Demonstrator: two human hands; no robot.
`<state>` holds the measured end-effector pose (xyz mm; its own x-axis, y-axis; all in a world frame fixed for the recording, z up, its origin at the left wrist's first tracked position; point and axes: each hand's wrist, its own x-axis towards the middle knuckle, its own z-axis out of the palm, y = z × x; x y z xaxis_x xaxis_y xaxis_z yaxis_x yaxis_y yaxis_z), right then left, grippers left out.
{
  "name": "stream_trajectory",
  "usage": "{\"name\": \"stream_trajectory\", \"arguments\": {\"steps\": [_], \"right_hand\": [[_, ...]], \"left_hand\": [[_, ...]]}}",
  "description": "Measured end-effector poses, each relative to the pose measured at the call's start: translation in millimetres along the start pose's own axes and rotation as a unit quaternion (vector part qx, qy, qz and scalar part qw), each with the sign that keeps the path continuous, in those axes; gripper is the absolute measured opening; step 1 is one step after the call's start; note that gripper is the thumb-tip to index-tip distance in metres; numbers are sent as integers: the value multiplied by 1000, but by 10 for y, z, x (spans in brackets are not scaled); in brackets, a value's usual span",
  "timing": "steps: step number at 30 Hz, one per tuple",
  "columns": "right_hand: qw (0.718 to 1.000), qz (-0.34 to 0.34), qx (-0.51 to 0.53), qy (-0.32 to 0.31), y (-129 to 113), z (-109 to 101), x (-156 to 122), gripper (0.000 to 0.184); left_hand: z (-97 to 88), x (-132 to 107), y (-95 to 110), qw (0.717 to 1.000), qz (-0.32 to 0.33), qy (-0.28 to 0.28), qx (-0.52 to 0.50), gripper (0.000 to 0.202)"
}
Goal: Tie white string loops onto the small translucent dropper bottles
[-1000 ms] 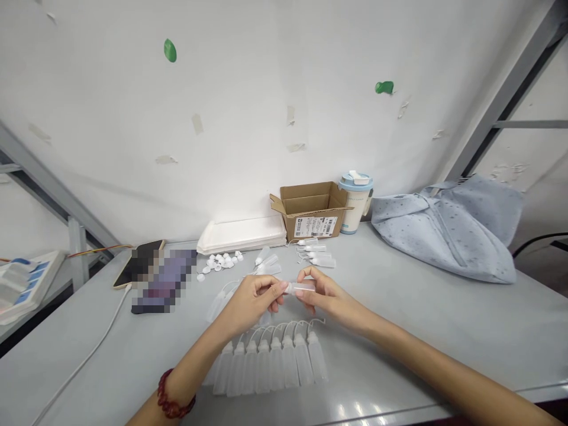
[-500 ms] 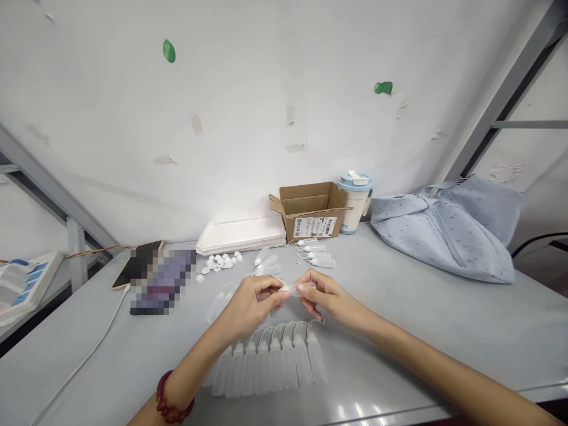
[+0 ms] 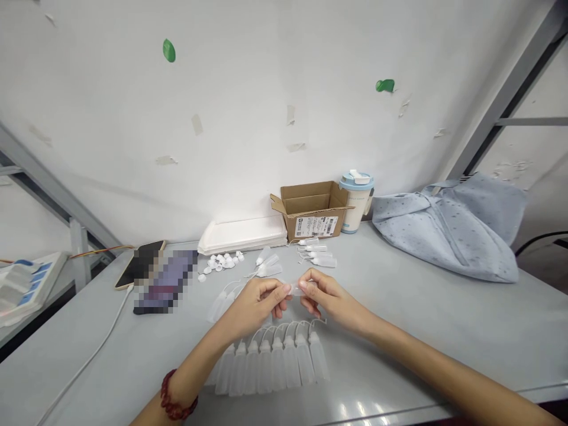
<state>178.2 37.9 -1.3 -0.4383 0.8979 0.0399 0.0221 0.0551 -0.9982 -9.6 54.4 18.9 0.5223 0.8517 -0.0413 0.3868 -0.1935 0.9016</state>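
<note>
Between my two hands is a small translucent plastic bottle (image 3: 296, 289), mostly covered by the fingers. My left hand (image 3: 260, 303) pinches its left end, where the neck is, between thumb and index finger. The other end is gripped by the thumb and fingers of my right hand (image 3: 331, 296). Just below lies a row of translucent bottles (image 3: 277, 367) with thin curved tubes at their tops. More such bottles (image 3: 269, 266) lie beyond my left hand, and several others (image 3: 322, 260) are in front of the box. Loose white caps (image 3: 226, 261) form a pile at the back left.
Against the wall stand an open cardboard box (image 3: 316, 227), a lidded cup (image 3: 352, 207) and a white flat stack (image 3: 244, 234). A blue-grey cloth bag (image 3: 444, 236) lies right. Left are a phone (image 3: 128, 273) on a white cable (image 3: 97, 349) and a blurred dark item (image 3: 171, 281).
My left fingers have shifted slightly right along the bottle and now cover the white end that showed before. My right hand keeps its grip. The view has moved a little.
</note>
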Motion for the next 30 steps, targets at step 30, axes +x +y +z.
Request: {"name": "stream_trajectory", "arguments": {"steps": [30], "right_hand": [[991, -28, -128, 42, 2, 23, -8, 34]], "left_hand": [[5, 18, -4, 998, 6, 64, 4, 38]]}}
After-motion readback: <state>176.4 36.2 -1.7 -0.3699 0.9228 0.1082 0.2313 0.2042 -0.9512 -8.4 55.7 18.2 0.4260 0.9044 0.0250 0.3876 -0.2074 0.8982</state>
